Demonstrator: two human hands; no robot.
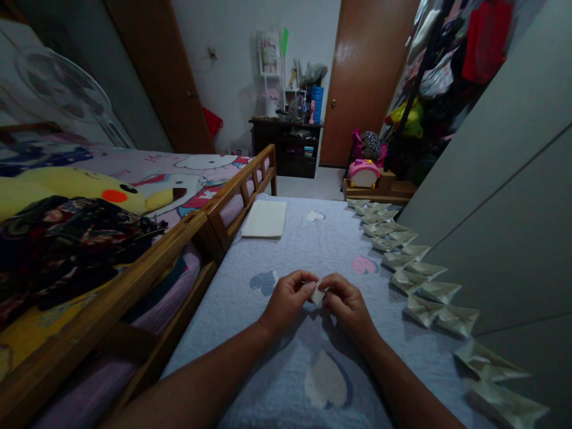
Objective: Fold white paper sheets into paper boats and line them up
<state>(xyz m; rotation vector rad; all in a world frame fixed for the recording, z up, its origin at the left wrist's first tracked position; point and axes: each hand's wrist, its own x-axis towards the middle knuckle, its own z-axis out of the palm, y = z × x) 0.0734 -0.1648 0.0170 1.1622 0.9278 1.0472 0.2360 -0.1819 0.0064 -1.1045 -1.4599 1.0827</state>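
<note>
My left hand (286, 302) and my right hand (347, 308) meet above a blue-grey quilted bedspread (214, 339), both pinching a small folded piece of cream paper (317, 294). The fingers of both hands hide most of that piece. To the right, a long row of several folded paper pieces (413, 277) lies along the bedspread's edge, each a pointed, boat-like shape. Farther ahead, a flat stack of cream paper (264, 218) rests on the bedspread, out of reach of my fingers. A small white scrap (314, 215) lies beyond my hands.
A wooden bed rail (134, 286) runs along the left, with a yellow plush toy (75, 187) and dark floral fabric (67, 250) on the bunk behind it. A grey wardrobe panel (504, 173) stands at the right. A dark cabinet (286, 146) stands ahead.
</note>
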